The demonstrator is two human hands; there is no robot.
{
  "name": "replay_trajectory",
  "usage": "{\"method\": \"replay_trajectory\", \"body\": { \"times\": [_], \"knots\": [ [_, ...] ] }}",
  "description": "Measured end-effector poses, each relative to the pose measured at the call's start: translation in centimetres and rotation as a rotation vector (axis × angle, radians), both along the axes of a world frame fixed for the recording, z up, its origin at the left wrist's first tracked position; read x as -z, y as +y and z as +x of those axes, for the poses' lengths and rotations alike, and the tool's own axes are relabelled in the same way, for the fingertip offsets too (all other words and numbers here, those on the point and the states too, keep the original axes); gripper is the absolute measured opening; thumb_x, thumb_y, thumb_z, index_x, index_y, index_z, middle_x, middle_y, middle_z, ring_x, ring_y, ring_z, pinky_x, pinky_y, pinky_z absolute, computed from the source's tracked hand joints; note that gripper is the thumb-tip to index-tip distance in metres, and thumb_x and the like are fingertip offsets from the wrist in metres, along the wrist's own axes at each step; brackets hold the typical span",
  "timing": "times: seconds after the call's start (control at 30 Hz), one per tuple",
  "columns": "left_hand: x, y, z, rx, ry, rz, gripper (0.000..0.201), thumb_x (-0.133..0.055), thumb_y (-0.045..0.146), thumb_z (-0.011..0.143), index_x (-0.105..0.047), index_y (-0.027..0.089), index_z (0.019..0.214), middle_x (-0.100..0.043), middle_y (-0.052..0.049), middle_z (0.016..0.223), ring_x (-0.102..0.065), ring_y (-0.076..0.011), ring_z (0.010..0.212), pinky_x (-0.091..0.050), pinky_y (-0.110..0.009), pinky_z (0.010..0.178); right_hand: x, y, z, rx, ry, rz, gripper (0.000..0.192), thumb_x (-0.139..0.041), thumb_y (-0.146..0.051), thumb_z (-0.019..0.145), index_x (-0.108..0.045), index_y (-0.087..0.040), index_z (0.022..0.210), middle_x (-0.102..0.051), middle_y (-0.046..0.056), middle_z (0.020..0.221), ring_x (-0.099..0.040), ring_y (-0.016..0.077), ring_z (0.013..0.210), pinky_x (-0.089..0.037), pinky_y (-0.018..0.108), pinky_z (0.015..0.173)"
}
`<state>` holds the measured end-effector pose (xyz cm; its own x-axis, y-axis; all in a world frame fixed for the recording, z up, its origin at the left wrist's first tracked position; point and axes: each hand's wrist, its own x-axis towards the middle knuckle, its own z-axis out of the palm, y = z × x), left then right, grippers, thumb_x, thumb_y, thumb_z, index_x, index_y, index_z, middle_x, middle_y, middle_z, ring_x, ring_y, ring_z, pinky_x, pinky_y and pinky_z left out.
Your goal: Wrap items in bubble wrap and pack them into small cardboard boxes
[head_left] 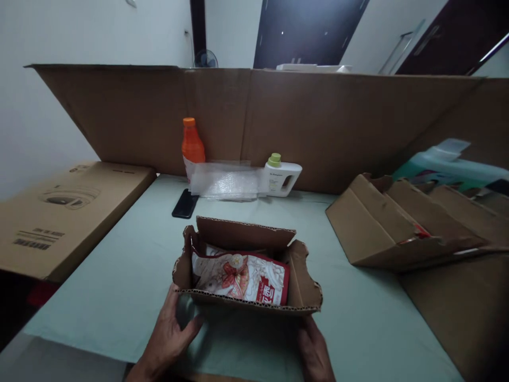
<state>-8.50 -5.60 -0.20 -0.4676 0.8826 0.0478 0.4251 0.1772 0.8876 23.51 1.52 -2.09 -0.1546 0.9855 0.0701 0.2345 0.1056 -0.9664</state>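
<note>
An open-topped cardboard box (pixel 254 300) with ragged cut edges stands in front of me, its flaps up. Inside lies a white and red printed pouch (pixel 238 277) with a bow picture and white lettering; whatever lies beneath it is mostly hidden. My left hand (pixel 172 329) grips the box at its near left corner, fingers along the side and thumb toward the front wall. At the near right corner my right hand (pixel 314 347) holds the box too, slightly blurred, its fingertips hidden by the cardboard.
Behind the box are a black phone (pixel 185 204), an orange bottle (pixel 193 143), stacked bubble-wrap bags (pixel 226 181) and a white jug with a green cap (pixel 275 178). A cardboard divider (pixel 397 228) stands right, near a teal-filled bottle (pixel 433 164). A flat carton (pixel 75 212) lies left.
</note>
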Motion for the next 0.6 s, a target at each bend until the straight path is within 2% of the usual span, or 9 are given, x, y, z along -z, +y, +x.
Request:
{"method": "replay_trajectory", "body": {
  "times": [0.07,0.13,0.27,0.37,0.47,0.53,0.6],
  "knots": [
    [-1.0,1.3,0.5,0.093,-0.015,0.008,0.059,-0.065,0.056,0.077,-0.062,0.014,0.118,-0.07,-0.016,0.111,-0.065,-0.0359,0.112,-0.051,-0.054,0.103,-0.3,-0.9,-1.0,-0.017,-0.035,-0.056,0.066,-0.06,-0.055,0.092,-0.049,-0.023,0.148,-0.051,0.012,0.153,-0.046,0.034,0.142,-0.038,0.049,0.118],
    [-1.6,2.2,1.0,0.129,-0.029,0.025,0.049,-0.061,0.053,0.081,-0.063,0.015,0.113,-0.071,-0.015,0.105,-0.067,-0.0331,0.106,-0.054,-0.05,0.097,-1.5,-0.2,-2.2,-0.034,-0.056,-0.066,0.069,-0.064,-0.052,0.089,-0.047,-0.022,0.149,-0.053,0.014,0.151,-0.048,0.034,0.14,-0.041,0.049,0.116],
    [-2.2,4.5,0.8,0.13,-0.023,0.099,0.045,-0.061,0.046,0.082,-0.06,0.015,0.115,-0.07,-0.015,0.113,-0.067,-0.0314,0.108,-0.055,-0.046,0.094,-3.6,4.4,-4.4,-0.045,-0.05,-0.006,0.06,-0.065,-0.051,0.085,-0.057,-0.021,0.137,-0.065,0.016,0.136,-0.06,0.0336,0.127,-0.051,0.046,0.105],
    [-2.0,6.7,-0.2,0.105,0.007,0.131,0.046,-0.06,0.044,0.081,-0.06,0.015,0.116,-0.071,-0.015,0.11,-0.068,-0.0312,0.106,-0.056,-0.047,0.094,-3.8,7.7,-5.6,-0.098,-0.061,0.017,0.054,-0.065,-0.046,0.082,-0.06,-0.019,0.128,-0.069,0.016,0.128,-0.066,0.0321,0.118,-0.054,0.045,0.101],
    [-0.2,7.6,-1.0,0.065,0.058,0.134,0.049,-0.058,0.046,0.081,-0.061,0.015,0.118,-0.071,-0.016,0.111,-0.067,-0.0333,0.109,-0.056,-0.047,0.095,-3.1,9.2,-5.2,-0.144,-0.117,0.014,0.057,-0.064,-0.043,0.081,-0.06,-0.019,0.132,-0.067,0.017,0.132,-0.064,0.0331,0.122,-0.052,0.049,0.105],
    [1.8,7.3,-1.1,0.014,0.075,0.123,0.053,-0.059,0.05,0.08,-0.063,0.015,0.119,-0.071,-0.017,0.116,-0.066,-0.0352,0.114,-0.056,-0.046,0.095,-2.9,10.0,-3.9,-0.182,-0.155,0.022,0.057,-0.063,-0.043,0.081,-0.063,-0.021,0.133,-0.067,0.016,0.134,-0.062,0.035,0.125,-0.05,0.052,0.106],
    [3.8,6.6,-0.9,-0.072,0.057,0.081,0.056,-0.06,0.055,0.081,-0.063,0.015,0.12,-0.072,-0.017,0.115,-0.066,-0.0355,0.114,-0.059,-0.043,0.09,-3.6,11.7,-2.2,-0.186,-0.182,0.044,0.051,-0.063,-0.045,0.081,-0.069,-0.025,0.128,-0.068,0.013,0.132,-0.062,0.0367,0.125,-0.05,0.054,0.105]
  ]
}}
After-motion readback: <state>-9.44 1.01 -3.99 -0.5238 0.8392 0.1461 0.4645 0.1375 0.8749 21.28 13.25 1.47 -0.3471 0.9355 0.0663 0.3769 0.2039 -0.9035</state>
